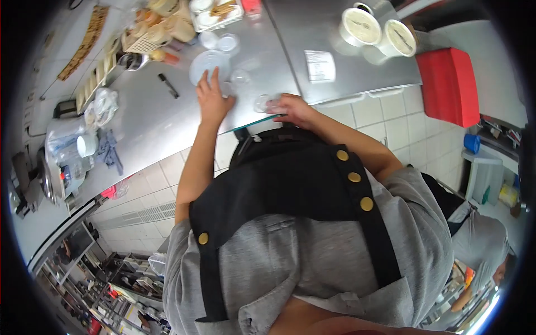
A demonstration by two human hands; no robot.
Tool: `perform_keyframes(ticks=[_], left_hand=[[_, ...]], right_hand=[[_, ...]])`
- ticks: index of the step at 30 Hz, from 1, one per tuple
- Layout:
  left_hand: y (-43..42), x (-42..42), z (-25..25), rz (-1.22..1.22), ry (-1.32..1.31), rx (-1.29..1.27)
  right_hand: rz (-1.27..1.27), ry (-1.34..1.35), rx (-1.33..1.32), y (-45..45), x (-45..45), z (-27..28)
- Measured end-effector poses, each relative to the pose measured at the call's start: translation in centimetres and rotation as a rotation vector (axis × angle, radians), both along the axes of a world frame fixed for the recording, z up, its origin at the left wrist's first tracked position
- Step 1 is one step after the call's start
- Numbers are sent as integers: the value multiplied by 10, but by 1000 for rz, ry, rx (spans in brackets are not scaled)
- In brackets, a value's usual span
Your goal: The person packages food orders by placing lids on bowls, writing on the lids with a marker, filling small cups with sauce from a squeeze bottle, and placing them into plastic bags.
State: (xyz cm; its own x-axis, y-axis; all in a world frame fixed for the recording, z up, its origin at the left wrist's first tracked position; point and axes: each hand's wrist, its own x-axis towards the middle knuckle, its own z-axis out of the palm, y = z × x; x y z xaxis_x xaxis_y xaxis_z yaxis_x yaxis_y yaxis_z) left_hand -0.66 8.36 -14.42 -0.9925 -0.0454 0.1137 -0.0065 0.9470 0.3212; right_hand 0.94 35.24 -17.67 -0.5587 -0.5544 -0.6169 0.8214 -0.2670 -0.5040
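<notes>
My left hand is stretched over the steel worktop with its fingers apart. Its fingertips reach the near edge of a round, translucent plastic lid; whether they press on it I cannot tell. Close to that hand lie small clear round plastic pieces, cups or lids. At the front edge of the worktop, my right hand has its fingers closed around the side of a small clear plastic cup, slightly blurred. Beyond the lid are more small white round tubs.
A black marker lies left of my left hand. A white printed paper and two large lidded tubs are at the right. Baskets of bottles line the back. A red bin stands beyond the right end. Another person is behind me.
</notes>
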Motion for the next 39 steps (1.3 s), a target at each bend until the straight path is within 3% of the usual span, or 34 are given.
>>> perform_keyframes(ticks=[5, 9, 15, 17, 22, 26, 28, 32, 34, 36, 37, 39], left_hand=[[-83, -3, -5, -48, 168, 162], [-169, -11, 6, 200, 154, 258], [-329, -87, 32, 351, 454, 248], [-390, -124, 34, 569, 604, 642], [-534, -185, 38, 739, 728, 523], [-591, -244, 17, 307, -13, 128], [-596, -272, 3, 59, -270, -292], [-598, -309, -30, 57, -423, -411], [-580, -302, -6, 102, -555, -314], [-611, -321, -55, 134, -554, -312], [-599, -316, -35, 144, -569, -282], [-611, -324, -44, -21, -580, -359]], right_hand=[[-29, 125, 2, -41, 2, 40], [-34, 167, 116, -91, -3, 57], [28, 241, 311, -162, -23, 75], [23, 255, 297, -183, -30, 86], [-61, 238, 304, -219, -45, 98], [-118, 179, 280, -248, -65, 100], [-141, 179, 280, -265, -73, 111], [-131, 207, 290, -293, -81, 120], [-164, 194, 313, -300, -80, 122], [-101, 226, 324, -306, -79, 124], [-92, 227, 322, -306, -76, 120], [-105, 211, 319, -309, -72, 120]])
